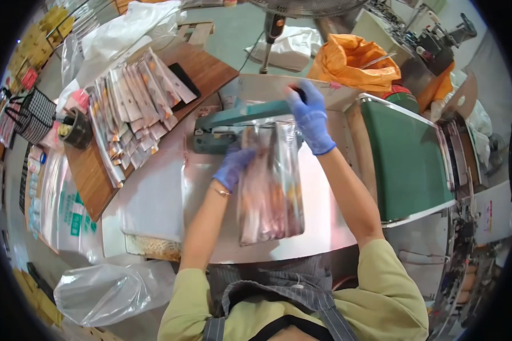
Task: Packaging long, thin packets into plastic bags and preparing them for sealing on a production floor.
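On the pale worktable stands a teal bench tool with a long lever arm [244,115], which looks like a hand bag sealer; the arm is raised at a slant above its base. My left hand [233,165], in a blue-violet glove, is closed on the upper left edge of a stack of glossy printed plastic bags [270,199]. The top of that stack lies at the tool's base, under the arm. My gloved right hand [313,120] is closed around the right end of the arm, its fingertips partly hidden.
Left, a brown wooden board [210,71] carries a fanned row of printed bags [132,108] and a dark cup [77,131]. A green-topped surface [404,159] borders the table at right. Behind are an orange sack [352,62] and a standing fan [274,28]. Clear plastic [114,292] lies lower left.
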`<state>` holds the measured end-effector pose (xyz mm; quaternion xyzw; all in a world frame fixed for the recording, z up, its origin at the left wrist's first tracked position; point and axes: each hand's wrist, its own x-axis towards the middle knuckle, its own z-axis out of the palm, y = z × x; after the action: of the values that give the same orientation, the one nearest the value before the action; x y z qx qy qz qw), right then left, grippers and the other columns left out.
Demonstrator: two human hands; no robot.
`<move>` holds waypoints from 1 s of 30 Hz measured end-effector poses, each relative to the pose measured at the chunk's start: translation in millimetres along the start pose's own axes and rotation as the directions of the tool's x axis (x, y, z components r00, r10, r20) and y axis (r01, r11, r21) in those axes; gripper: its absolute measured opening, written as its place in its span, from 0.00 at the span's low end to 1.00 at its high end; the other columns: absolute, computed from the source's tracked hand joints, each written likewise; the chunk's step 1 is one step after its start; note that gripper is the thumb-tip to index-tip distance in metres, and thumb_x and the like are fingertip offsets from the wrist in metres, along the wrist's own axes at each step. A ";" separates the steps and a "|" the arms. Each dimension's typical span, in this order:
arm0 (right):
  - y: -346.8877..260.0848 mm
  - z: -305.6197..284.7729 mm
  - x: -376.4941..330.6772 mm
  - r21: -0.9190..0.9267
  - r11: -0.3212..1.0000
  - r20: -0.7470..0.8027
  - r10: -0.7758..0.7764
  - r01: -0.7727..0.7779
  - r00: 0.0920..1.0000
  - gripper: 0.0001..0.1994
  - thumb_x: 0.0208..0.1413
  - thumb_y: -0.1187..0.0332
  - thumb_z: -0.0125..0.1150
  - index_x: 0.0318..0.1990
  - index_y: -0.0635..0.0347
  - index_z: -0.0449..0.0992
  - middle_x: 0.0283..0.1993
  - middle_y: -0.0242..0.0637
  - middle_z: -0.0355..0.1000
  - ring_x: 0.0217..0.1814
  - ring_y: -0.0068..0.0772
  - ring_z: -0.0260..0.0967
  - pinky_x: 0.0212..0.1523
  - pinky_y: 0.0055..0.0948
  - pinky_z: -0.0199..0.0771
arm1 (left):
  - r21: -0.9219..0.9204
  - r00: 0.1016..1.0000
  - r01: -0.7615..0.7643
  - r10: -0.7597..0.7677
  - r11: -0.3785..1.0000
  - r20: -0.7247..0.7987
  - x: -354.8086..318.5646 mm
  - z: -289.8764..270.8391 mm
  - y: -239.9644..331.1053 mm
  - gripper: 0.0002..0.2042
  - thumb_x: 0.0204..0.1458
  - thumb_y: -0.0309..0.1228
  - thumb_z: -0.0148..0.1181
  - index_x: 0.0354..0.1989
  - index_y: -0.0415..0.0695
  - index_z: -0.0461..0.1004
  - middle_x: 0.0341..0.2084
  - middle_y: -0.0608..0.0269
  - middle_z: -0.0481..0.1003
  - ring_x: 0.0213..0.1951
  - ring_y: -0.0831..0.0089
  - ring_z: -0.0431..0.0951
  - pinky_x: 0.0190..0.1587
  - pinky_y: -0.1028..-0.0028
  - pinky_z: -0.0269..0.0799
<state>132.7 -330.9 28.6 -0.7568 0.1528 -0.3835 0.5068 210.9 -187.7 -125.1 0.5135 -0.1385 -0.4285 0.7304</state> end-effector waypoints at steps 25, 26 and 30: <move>66.9 61.5 -225.9 -0.547 0.814 0.225 -0.080 0.194 0.971 0.18 0.45 0.63 0.57 0.45 0.59 0.70 0.55 0.51 0.58 0.55 0.53 0.54 0.55 0.41 0.55 | 0.986 0.823 0.130 0.543 0.107 -0.168 -215.6 -191.5 46.6 0.06 0.38 0.33 0.59 0.23 0.46 0.73 0.19 0.56 0.71 0.26 0.56 0.71 0.33 0.65 0.67; 46.2 71.0 -241.9 -0.596 0.757 0.281 -0.116 0.269 0.953 0.18 0.44 0.63 0.58 0.44 0.58 0.71 0.55 0.51 0.57 0.56 0.54 0.53 0.56 0.43 0.53 | 0.988 0.837 0.154 0.530 0.015 -0.138 -218.7 -195.6 51.2 0.07 0.41 0.35 0.56 0.23 0.46 0.72 0.23 0.53 0.72 0.28 0.56 0.72 0.32 0.63 0.67; -18.0 107.3 -248.1 -0.367 0.841 0.387 -0.250 0.397 0.888 0.13 0.42 0.65 0.60 0.35 0.62 0.71 0.53 0.49 0.58 0.58 0.53 0.51 0.57 0.46 0.49 | 0.943 0.785 -0.052 0.597 0.327 -0.164 -206.0 -136.7 22.8 0.10 0.43 0.34 0.53 0.29 0.41 0.72 0.27 0.47 0.71 0.31 0.50 0.71 0.34 0.62 0.67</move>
<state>45.2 -99.4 -81.6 -0.9179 0.0175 -0.2909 0.2692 187.4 59.3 -115.7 0.8718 -0.2626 0.0253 0.4128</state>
